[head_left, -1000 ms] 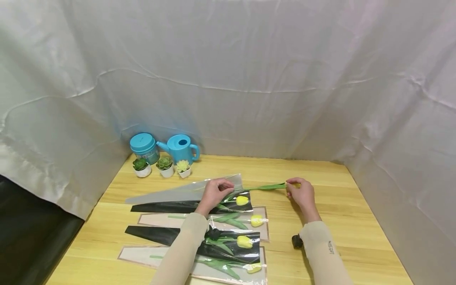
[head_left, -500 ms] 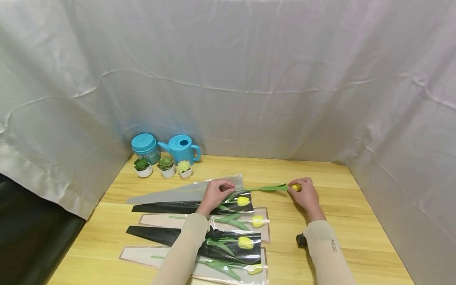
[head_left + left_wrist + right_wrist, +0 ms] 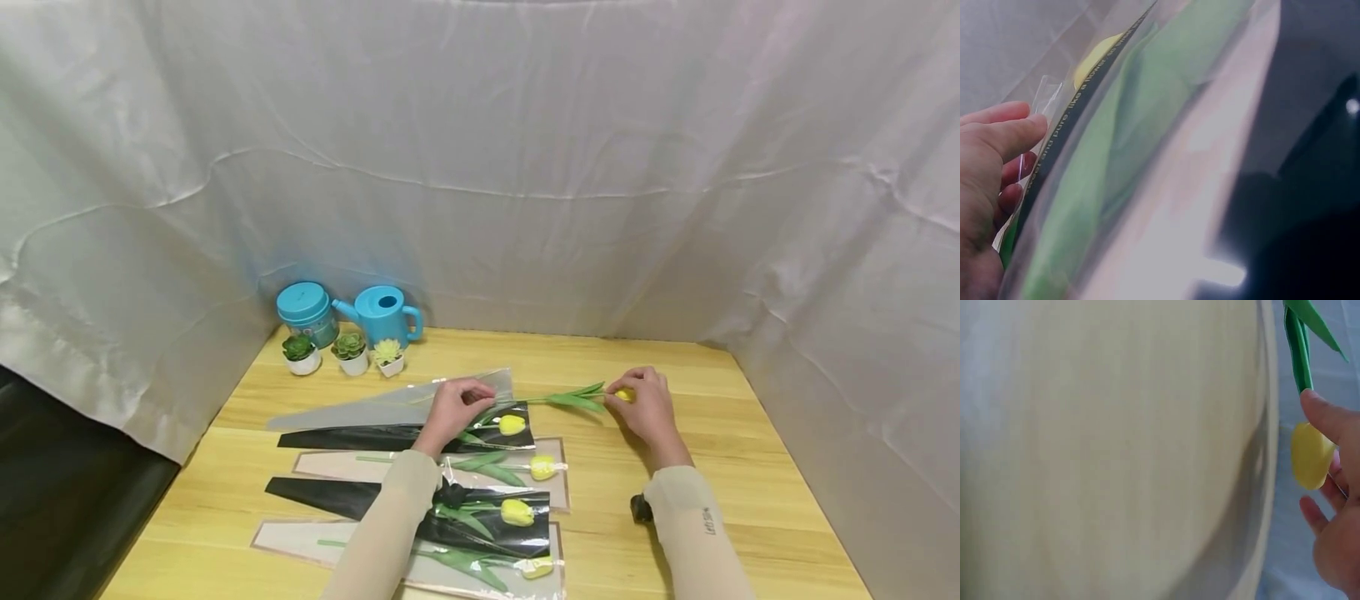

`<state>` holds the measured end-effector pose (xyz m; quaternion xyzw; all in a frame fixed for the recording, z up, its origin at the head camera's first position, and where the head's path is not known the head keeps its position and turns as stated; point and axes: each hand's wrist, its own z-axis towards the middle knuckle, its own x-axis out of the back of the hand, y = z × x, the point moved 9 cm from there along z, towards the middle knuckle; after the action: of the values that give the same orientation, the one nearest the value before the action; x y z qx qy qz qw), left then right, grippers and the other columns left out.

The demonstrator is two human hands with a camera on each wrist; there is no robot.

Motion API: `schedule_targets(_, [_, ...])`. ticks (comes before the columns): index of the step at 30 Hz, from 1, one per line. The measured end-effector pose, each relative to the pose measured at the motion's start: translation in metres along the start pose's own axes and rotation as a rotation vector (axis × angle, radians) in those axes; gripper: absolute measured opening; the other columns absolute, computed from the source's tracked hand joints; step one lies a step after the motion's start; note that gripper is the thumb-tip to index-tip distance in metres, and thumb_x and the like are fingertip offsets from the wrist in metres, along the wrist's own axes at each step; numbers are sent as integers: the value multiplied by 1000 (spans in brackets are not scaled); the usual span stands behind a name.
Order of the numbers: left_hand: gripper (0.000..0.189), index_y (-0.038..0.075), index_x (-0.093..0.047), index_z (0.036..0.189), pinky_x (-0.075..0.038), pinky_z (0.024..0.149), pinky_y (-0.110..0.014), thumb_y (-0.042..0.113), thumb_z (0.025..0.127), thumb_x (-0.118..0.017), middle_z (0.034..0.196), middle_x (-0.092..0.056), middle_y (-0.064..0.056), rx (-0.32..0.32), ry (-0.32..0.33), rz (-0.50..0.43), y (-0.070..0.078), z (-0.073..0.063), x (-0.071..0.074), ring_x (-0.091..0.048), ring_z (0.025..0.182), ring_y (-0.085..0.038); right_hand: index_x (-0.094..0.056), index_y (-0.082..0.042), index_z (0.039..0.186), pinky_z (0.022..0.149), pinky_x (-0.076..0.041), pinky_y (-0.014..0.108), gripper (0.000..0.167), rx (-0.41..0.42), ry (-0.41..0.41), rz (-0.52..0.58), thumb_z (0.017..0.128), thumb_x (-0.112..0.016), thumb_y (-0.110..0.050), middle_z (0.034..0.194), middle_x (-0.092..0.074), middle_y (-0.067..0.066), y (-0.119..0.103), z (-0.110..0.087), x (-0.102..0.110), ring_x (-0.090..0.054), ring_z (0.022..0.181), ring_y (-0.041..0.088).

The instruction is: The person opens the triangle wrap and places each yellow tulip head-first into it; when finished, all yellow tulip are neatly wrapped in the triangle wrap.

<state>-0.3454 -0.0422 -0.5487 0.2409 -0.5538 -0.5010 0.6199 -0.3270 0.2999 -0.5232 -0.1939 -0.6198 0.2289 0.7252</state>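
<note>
My left hand (image 3: 453, 408) pinches the wide right end of a clear grey flower sleeve (image 3: 352, 408) on the table. The left wrist view shows its thumb and fingers at a transparent plastic edge (image 3: 1049, 94). With my right hand (image 3: 647, 407), I hold an artificial yellow tulip (image 3: 573, 401) just below its bloom; the thumb lies on the stem in the right wrist view, beside the yellow bloom (image 3: 1310, 456). The tulip lies lengthwise between both hands, with its stem end inside the sleeve's opening and its green leaves outside.
Towards me lie several sleeved tulips, in a black sleeve (image 3: 330, 437), a pink-edged sleeve (image 3: 330, 462) and more alike. At the back left stand a blue watering can (image 3: 380, 315), a blue-lidded jar (image 3: 303, 308) and small potted succulents (image 3: 350, 354). Grey curtains border the table.
My right hand has shifted slightly right. The tulip has turned, so its leaves now fan apart instead of lying folded together. My left hand keeps its place at the sleeve.
</note>
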Motion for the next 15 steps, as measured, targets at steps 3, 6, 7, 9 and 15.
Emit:
schedule_targets(3, [11, 14, -82, 102, -56, 68, -23, 18, 91, -81, 95, -78, 5, 13, -9, 12, -1, 0, 0, -67, 75, -7, -76, -10, 104, 106, -40, 64, 12, 15, -29, 66, 98, -73, -19, 133, -49, 20, -6, 0, 2, -45, 126, 43])
schedule_targets(6, [11, 16, -82, 101, -57, 70, -23, 19, 91, -81, 96, -78, 5, 19, -22, 20, 0, -1, -1, -67, 78, -6, -74, -8, 107, 107, -42, 64, 11, 27, -62, 98, 100, -71, -16, 133, -49, 19, -12, -1, 2, -51, 124, 43])
schedule_targets(7, [11, 16, -82, 101, -57, 70, -23, 20, 91, -82, 96, -78, 6, 19, -26, 20, 0, -2, -1, -68, 78, -6, -74, -8, 107, 108, -42, 64, 11, 31, -68, 100, 100, -71, -16, 132, -50, 19, -14, -1, 2, -52, 123, 43])
schedule_targets(9, [11, 18, -82, 102, -58, 72, -24, 21, 91, -82, 96, -78, 6, 15, -33, 18, 2, -2, -1, -69, 81, -7, -74, -8, 108, 107, -43, 63, 11, 40, -70, 108, 100, -71, -15, 129, -53, 17, -19, -1, 2, -54, 121, 42])
schedule_targets(15, [14, 17, -82, 103, -57, 71, -26, 24, 92, -81, 96, -76, 7, 8, -36, 6, 7, -1, 0, -68, 82, -9, -74, -8, 105, 105, -46, 60, 9, 89, -47, 127, 98, -72, -13, 122, -57, 16, -37, -3, 2, -57, 116, 39])
